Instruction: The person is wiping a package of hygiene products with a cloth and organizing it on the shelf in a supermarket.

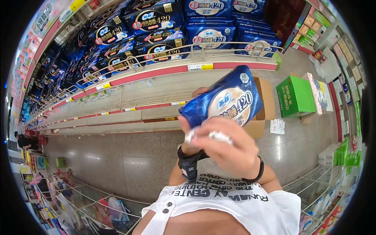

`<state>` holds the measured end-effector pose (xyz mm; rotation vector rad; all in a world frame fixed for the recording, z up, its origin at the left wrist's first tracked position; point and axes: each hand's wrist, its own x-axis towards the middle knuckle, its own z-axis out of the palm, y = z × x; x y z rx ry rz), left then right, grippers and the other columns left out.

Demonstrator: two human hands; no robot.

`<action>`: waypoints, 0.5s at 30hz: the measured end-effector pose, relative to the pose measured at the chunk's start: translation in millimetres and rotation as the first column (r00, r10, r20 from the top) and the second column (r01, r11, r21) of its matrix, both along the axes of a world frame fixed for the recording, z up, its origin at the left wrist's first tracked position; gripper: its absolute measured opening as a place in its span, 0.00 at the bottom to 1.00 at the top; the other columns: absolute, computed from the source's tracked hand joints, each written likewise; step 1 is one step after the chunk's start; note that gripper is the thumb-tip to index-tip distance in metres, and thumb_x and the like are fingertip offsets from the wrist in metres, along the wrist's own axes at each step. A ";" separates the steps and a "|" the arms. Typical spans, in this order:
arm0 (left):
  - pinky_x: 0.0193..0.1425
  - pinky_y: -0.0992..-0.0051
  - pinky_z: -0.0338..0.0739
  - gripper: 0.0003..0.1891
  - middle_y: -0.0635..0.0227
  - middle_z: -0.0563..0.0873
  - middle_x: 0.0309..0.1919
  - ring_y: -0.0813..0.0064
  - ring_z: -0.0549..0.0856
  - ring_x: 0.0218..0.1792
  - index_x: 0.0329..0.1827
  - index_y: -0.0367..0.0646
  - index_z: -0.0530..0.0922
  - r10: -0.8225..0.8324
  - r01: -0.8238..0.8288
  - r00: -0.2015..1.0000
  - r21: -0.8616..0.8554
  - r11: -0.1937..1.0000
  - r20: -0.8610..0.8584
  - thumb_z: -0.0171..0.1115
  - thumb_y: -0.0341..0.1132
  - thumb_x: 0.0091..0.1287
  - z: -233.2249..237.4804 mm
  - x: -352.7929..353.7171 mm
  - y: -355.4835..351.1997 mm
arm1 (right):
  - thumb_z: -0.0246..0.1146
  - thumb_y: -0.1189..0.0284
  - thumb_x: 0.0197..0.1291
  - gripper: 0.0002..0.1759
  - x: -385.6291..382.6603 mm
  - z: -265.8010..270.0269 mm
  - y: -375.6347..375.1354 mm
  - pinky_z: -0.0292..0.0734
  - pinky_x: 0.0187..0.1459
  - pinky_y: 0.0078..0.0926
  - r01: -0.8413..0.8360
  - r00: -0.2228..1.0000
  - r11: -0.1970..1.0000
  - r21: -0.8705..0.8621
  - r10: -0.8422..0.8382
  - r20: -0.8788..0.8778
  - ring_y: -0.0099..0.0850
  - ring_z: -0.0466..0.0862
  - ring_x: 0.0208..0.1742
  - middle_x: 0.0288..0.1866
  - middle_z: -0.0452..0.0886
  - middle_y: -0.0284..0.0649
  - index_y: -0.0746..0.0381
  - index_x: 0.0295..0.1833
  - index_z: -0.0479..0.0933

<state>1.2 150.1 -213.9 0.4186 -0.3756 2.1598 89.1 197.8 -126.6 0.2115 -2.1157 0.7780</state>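
Observation:
I hold a blue soft pack (225, 98) printed with "420" up in front of me, tilted. My left hand (185, 131), with a black watch on its wrist, grips the pack from behind; its fingertips show over the pack's top edge. My right hand (227, 150), with a black band on the wrist, is curled against the pack's lower edge, over my left hand. Something small and white shows between its fingers; I cannot tell what it is.
Shelves (156, 72) ahead carry several matching blue packs (156, 19) on the upper levels; the lower levels look bare. An open cardboard box (264, 103) and a green carton (294, 96) stand on the floor. A wire cart (98, 203) sits at lower left. A person (23, 141) stands far left.

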 end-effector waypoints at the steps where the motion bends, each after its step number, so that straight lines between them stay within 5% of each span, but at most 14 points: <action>1: 0.66 0.63 0.69 0.52 0.51 0.70 0.62 0.61 0.72 0.63 0.68 0.41 0.56 0.159 -0.202 0.950 -0.142 0.969 -0.269 0.42 0.78 0.55 4.6 -7.4 2.3 | 0.67 0.80 0.44 0.18 4.8 -4.1 2.6 0.79 0.43 0.33 -0.066 0.998 0.995 0.080 0.064 0.025 0.37 0.81 0.42 0.41 0.80 0.42 0.64 0.45 0.81; 3: 0.67 0.61 0.68 0.50 0.50 0.68 0.64 0.59 0.70 0.65 0.68 0.40 0.55 0.166 -0.190 0.930 -0.042 0.981 -0.327 0.42 0.77 0.57 1.0 -13.6 0.7 | 0.67 0.80 0.44 0.17 8.6 1.1 17.7 0.78 0.43 0.34 0.005 1.000 0.995 0.100 -0.006 0.003 0.38 0.81 0.42 0.42 0.80 0.43 0.63 0.45 0.82; 5: 0.68 0.61 0.66 0.48 0.51 0.67 0.64 0.60 0.70 0.65 0.68 0.40 0.55 0.115 -0.383 0.847 -0.446 0.809 -0.519 0.43 0.75 0.59 17.3 -2.8 -8.8 | 0.66 0.83 0.44 0.17 5.4 5.3 29.7 0.78 0.42 0.31 0.273 0.962 0.961 0.042 -0.271 -0.043 0.38 0.81 0.42 0.41 0.81 0.43 0.60 0.43 0.82; 8: 0.68 0.62 0.65 0.47 0.52 0.67 0.65 0.60 0.70 0.65 0.68 0.40 0.56 0.129 -0.383 0.841 -0.409 0.828 -0.526 0.44 0.73 0.61 13.3 -0.4 -6.7 | 0.65 0.86 0.43 0.18 -4.5 13.1 44.4 0.78 0.40 0.28 0.483 0.871 0.875 -0.034 -0.484 -0.085 0.37 0.82 0.41 0.41 0.81 0.42 0.59 0.42 0.83; 10: 0.68 0.62 0.65 0.47 0.53 0.68 0.64 0.61 0.69 0.65 0.68 0.40 0.58 0.144 -0.391 0.841 -0.401 0.828 -0.522 0.42 0.73 0.61 9.1 -2.4 -4.0 | 0.65 0.89 0.41 0.19 -4.6 10.2 39.3 0.78 0.39 0.27 0.451 0.885 0.890 -0.066 -0.455 -0.093 0.34 0.82 0.40 0.41 0.82 0.41 0.59 0.41 0.82; 13: 0.68 0.62 0.66 0.47 0.53 0.68 0.64 0.61 0.70 0.65 0.68 0.39 0.57 0.148 -0.365 0.872 -0.417 0.832 -0.466 0.40 0.74 0.61 13.0 -9.2 -5.4 | 0.65 0.82 0.45 0.16 7.3 0.4 15.6 0.80 0.43 0.30 -0.004 0.999 1.000 0.002 0.004 -0.046 0.41 0.83 0.42 0.41 0.81 0.46 0.64 0.44 0.82; 14: 0.68 0.62 0.66 0.47 0.53 0.69 0.64 0.61 0.70 0.65 0.69 0.39 0.57 0.121 -0.123 0.981 -0.001 0.992 -0.152 0.37 0.74 0.62 -2.3 -11.5 7.3 | 0.65 0.80 0.46 0.16 14.7 -0.2 9.2 0.80 0.44 0.31 -0.071 0.997 0.994 0.087 0.068 0.040 0.42 0.83 0.43 0.42 0.81 0.47 0.65 0.45 0.81; 15: 0.68 0.62 0.66 0.47 0.53 0.69 0.64 0.61 0.70 0.65 0.69 0.39 0.57 0.121 -0.123 0.981 -0.006 0.992 -0.151 0.37 0.74 0.62 -3.2 -11.5 5.1 | 0.64 0.78 0.46 0.17 20.3 0.5 5.6 0.80 0.45 0.32 -0.143 0.984 0.976 0.163 0.123 0.130 0.42 0.83 0.44 0.42 0.81 0.47 0.66 0.46 0.81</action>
